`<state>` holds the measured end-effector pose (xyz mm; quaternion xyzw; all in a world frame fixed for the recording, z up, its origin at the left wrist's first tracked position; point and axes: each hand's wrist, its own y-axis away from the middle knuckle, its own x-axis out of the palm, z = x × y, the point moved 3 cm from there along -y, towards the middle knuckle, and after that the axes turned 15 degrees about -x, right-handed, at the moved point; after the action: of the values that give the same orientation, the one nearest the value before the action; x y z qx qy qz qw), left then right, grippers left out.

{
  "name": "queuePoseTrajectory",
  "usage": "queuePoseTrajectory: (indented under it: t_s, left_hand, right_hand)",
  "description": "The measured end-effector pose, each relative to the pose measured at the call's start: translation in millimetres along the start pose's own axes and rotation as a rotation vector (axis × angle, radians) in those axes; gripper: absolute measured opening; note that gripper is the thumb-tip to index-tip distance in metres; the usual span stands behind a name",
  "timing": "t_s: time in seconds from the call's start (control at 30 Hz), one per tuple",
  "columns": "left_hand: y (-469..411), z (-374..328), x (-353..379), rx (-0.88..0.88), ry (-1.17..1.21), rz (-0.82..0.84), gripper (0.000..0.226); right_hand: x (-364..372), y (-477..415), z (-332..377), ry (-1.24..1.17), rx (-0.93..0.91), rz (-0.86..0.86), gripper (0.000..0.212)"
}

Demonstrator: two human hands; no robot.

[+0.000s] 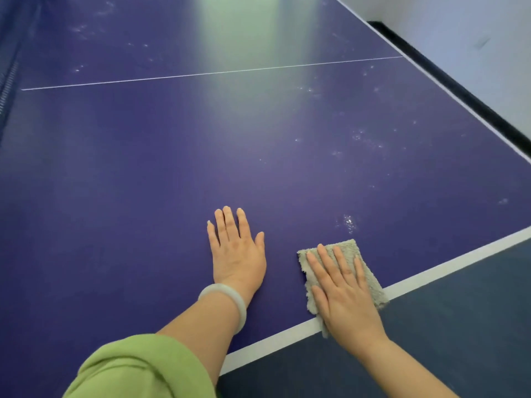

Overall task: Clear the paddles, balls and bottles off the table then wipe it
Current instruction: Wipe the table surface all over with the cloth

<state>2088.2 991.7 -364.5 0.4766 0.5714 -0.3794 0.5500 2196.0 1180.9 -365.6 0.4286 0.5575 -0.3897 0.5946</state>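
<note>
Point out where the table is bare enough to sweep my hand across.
The table is bare from the thin centre line down to the left hand, and everywhere to its left. Crowded only by the white edge line, where the right hand presses the cloth.

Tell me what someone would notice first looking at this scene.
Two hands lie flat near the close edge of a big blue table: the left hand bare on the surface, the right hand pressing a grey cloth over the white border line. Just beyond the cloth sits a patch of white specks, with more scattered toward the right edge.
</note>
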Motion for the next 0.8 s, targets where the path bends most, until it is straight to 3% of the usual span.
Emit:
queuePoseTrajectory:
  t_s: [0.1, 0.2, 0.27, 0.4, 0.5, 0.57, 0.67, 0.73, 0.8]
  left_hand:
    - [-1, 0, 4, -0.019, -0.014, -0.012, 0.069]
    - [-2, -2, 6, -0.018, -0.033, -0.010, 0.068]
    - [-2, -3, 6, -0.022, -0.040, -0.007, 0.069]
    - [-4, -2, 6, -0.027, -0.046, -0.011, 0.071]
    - [-4, -4, 5, -0.036, -0.031, -0.010, 0.073]
    - [-5, -4, 7, -0.040, -0.026, -0.009, 0.071]
    - [-5, -3, 9, -0.043, -0.019, -0.011, 0.069]
    - [-4, -2, 10, -0.042, -0.019, -0.020, 0.069]
    - [-4, -1, 11, -0.044, -0.019, -0.027, 0.069]
  right_hand:
    - [2, 10, -63, -0.010, 0.391, 0.026, 0.055]
    - [4, 5, -65, -0.108, 0.742, -0.034, 0.055]
    - [-1, -13, -35, -0.103, 0.681, -0.097, 0.055]
    - [-4, -57, 17, -0.071, 0.141, -0.078, 0.061]
    - [-4, -75, -15, -0.068, -0.107, -0.019, 0.063]
    - [-5, -83, -69, -0.046, -0.048, -0.006, 0.062]
    - [-10, -76, -151, -0.109, 0.400, -0.016, 0.064]
    - [-11, -67, -165, -0.171, 0.594, -0.038, 0.065]
    - [-7, -66, -141, -0.156, 0.617, -0.041, 0.065]
